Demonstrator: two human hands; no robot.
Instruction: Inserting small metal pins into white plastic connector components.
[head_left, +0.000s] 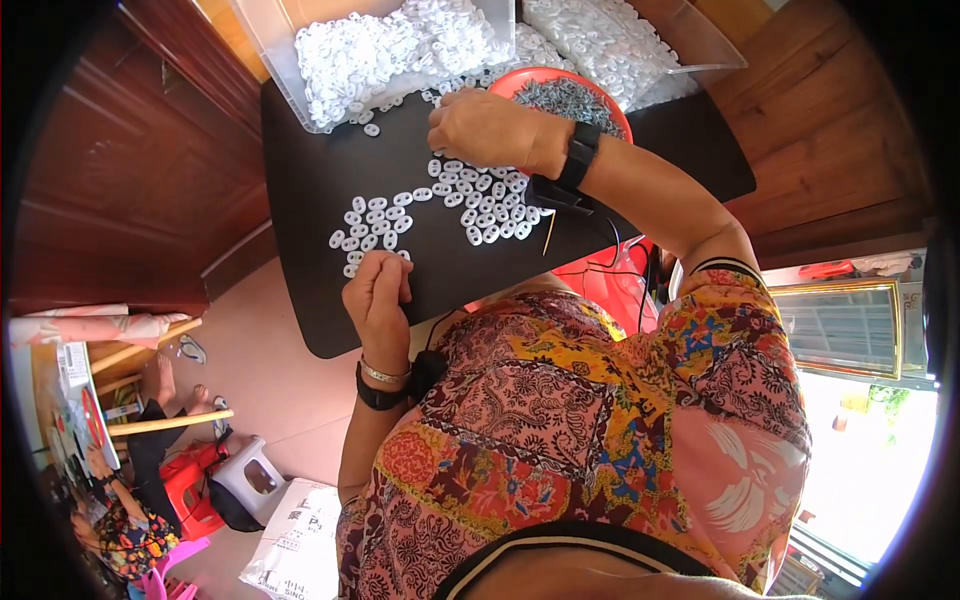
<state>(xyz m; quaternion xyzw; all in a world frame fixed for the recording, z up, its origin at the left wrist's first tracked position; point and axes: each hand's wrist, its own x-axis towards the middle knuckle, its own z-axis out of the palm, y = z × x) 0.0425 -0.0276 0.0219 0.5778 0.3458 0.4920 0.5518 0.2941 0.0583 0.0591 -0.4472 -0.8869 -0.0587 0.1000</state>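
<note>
Small white oval plastic pieces with two holes each lie on the black table (305, 190). A smaller cluster of pieces (375, 218) is on the left, a larger cluster of pieces (490, 205) on the right. My left hand (378, 290) is closed at the near edge of the left cluster, thumb and fingers pressed together. What it holds, if anything, is hidden. Beyond the right cluster, my right hand (480, 128) reaches across with its fingers curled down beside the red bowl (622, 118) of grey screws (570, 103). Its fingertips are mostly hidden.
A clear bin (290, 85) heaped with white pieces stands at the back, with another heap of pieces (600, 45) to its right. A thin yellowish stick (549, 232) lies by the near edge. Another person (125, 515) sits at lower left, near stools (250, 478).
</note>
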